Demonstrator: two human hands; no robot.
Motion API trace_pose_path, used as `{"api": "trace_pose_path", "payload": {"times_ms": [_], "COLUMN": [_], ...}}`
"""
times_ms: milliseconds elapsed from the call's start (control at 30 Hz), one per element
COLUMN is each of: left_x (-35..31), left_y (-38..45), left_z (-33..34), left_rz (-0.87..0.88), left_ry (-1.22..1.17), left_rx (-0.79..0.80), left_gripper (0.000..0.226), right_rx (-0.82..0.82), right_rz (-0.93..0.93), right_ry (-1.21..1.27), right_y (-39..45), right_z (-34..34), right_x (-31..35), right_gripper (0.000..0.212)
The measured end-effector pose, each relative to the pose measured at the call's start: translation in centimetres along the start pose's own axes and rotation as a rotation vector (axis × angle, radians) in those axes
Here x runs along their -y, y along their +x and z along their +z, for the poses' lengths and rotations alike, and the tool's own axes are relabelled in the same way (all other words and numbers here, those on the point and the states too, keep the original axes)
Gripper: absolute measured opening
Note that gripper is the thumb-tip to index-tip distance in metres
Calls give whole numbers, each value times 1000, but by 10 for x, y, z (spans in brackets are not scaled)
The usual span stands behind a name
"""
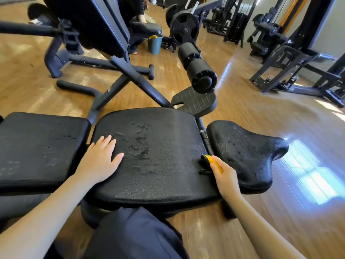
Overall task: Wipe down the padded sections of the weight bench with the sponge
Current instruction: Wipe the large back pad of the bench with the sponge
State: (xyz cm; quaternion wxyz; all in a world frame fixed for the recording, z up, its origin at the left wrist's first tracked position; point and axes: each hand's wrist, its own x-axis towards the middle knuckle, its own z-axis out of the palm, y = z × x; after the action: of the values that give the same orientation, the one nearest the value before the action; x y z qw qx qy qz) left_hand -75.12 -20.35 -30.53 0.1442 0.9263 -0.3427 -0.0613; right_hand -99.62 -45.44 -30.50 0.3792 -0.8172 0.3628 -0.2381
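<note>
The weight bench has three black pads: a left pad [41, 146], a middle seat pad [158, 156] with wet streaks, and a right contoured pad [246, 152] dotted with droplets. My left hand [100, 159] rests flat on the middle pad's left side, fingers straight. My right hand [226, 176] grips a yellow sponge [212, 160] with a dark scrubbing side at the gap between the middle and right pads, beside the hinge.
A foam roller [197, 70] and footplate [194, 101] sit behind the bench. Another bench frame [89, 30] stands at the back left. A person crouches near a teal bucket [155, 43]. Weight machines [291, 58] line the right. My dark-trousered knee [134, 234] is below the bench.
</note>
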Motion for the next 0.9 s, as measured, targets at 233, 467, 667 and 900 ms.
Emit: {"api": "trace_pose_path", "payload": {"times_ms": [233,467,667,900], "left_x": [-1,-3,-5,-9], "left_y": [-1,-4,-1,-5], "left_z": [2,1,0,-1], "left_rz": [-13,-18,-16,-31], "left_ry": [39,4,-1,51], "left_rx": [7,-25,-51,-30], "left_gripper": [61,57,56,56], "right_rx": [154,472,250,63], "right_rz": [-82,-12,-66,-266], "right_ry": [-139,-364,-148,-156], "right_y": [1,9,-1,-37], "right_z": [-10,-29,-16,-10], "right_x": [5,16,7,-7], "right_gripper": [33,48,38,29]}}
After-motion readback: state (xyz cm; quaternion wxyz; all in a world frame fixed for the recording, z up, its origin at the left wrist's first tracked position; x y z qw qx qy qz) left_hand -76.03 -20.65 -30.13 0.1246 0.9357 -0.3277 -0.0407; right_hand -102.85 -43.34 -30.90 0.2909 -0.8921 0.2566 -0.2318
